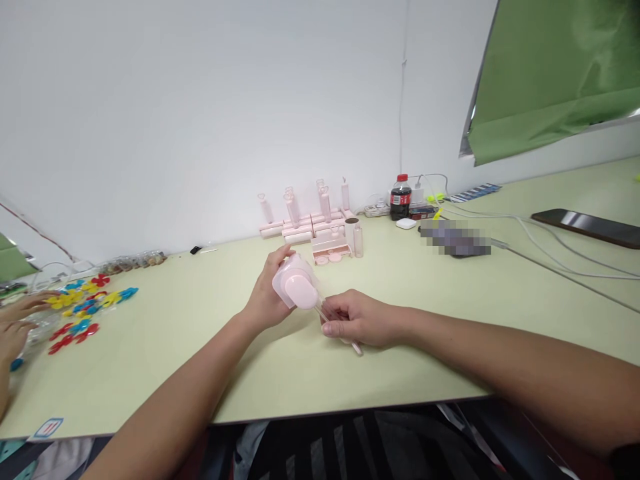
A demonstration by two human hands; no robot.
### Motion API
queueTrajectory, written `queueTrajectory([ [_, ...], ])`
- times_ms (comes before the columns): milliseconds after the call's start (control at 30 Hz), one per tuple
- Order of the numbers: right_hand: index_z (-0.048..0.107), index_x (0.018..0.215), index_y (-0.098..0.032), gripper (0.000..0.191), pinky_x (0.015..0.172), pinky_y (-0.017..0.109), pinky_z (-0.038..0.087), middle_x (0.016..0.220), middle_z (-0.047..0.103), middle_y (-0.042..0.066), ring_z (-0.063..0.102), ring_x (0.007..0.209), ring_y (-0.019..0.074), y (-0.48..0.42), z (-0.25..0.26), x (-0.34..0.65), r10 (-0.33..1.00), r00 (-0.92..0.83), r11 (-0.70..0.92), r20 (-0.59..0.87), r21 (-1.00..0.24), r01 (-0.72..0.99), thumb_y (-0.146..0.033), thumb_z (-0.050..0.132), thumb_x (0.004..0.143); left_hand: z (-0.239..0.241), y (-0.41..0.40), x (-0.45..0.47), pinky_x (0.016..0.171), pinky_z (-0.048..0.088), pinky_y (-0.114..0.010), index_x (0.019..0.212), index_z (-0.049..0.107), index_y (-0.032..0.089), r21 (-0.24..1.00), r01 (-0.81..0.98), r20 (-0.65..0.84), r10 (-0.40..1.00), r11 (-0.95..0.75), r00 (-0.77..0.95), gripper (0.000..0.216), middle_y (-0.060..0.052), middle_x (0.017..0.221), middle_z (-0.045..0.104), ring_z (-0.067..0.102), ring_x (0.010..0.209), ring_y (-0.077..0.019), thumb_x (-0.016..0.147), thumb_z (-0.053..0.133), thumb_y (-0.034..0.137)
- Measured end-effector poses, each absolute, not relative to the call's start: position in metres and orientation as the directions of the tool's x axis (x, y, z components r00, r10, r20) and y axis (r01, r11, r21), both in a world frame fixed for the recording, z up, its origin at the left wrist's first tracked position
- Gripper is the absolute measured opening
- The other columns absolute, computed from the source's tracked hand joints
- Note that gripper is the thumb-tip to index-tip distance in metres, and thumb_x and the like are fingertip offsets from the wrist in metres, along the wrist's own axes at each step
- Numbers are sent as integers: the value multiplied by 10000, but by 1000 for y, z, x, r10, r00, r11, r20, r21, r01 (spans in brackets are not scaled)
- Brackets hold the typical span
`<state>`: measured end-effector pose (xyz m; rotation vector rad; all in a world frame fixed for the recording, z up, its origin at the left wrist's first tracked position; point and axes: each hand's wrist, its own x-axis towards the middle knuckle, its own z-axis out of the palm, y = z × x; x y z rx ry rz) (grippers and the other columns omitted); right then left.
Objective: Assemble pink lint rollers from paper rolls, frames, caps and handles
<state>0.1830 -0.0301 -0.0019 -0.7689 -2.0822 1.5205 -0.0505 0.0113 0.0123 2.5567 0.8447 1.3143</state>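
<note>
My left hand (267, 293) is closed around the head of a pink lint roller (301, 290), whose rounded pink end faces me beside a paler, translucent-looking cover. From the head a slim clear-pink handle (357, 348) slants down to the right. My right hand (363, 319) grips this handle, thumb on the near side and fingers curled behind it. Both hands are raised slightly over the pale green table (300, 383). Behind them, by the wall, several similar pink rollers (299, 233) lie with their heart-ended handles pointing up.
An open pink case (331, 248) and a cardboard-cored roll (352, 230) stand near the rollers. Rightward are a cola bottle (401, 199), a white case (405, 224), cables and a phone (590, 225). Another person's hands (17, 320) are at the left by colourful plastic pieces (83, 308).
</note>
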Motion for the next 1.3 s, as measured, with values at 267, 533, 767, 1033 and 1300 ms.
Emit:
queueTrajectory([
  [267,503,776,-182,305,397,208,425,578,538,-57,507,438,94,-32,0,182,663,-749,213,17,-963,166,-442,649,842,11,10,-50,870,518,-415,1479,165,281,411,424,666,583,-807,465,970,-144,1349,457,578,1117,-264,716,763,247],
  [533,504,785,-184,318,419,221,435,573,528,-58,493,456,97,-32,-1,182,664,-748,214,21,-963,163,-464,645,839,13,8,-50,899,514,-433,1457,222,275,418,441,653,600,-794,462,904,-140,1346,473,567,1144,-270,727,755,298],
  [767,515,780,-172,342,452,221,433,593,526,-52,519,499,104,-33,1,181,683,-730,153,-15,-975,164,-464,693,791,11,10,-51,962,498,-457,1442,272,250,435,492,588,651,-754,480,853,-157,1410,441,524,1239,-303,743,747,365],
  [1033,507,773,-171,332,458,216,424,598,517,-57,514,497,98,-34,1,180,683,-730,152,-13,-975,160,-451,684,804,10,11,-52,987,487,-463,1469,185,251,462,482,567,665,-745,486,911,-151,1387,481,558,1213,-288,755,742,357],
  [1300,497,769,-178,355,456,218,415,590,534,-55,529,489,105,-33,2,180,685,-729,143,-17,-977,158,-478,683,804,12,10,-51,1056,437,-489,1389,366,224,445,544,542,697,-712,469,755,-149,1455,417,437,1345,-312,758,736,405],
])
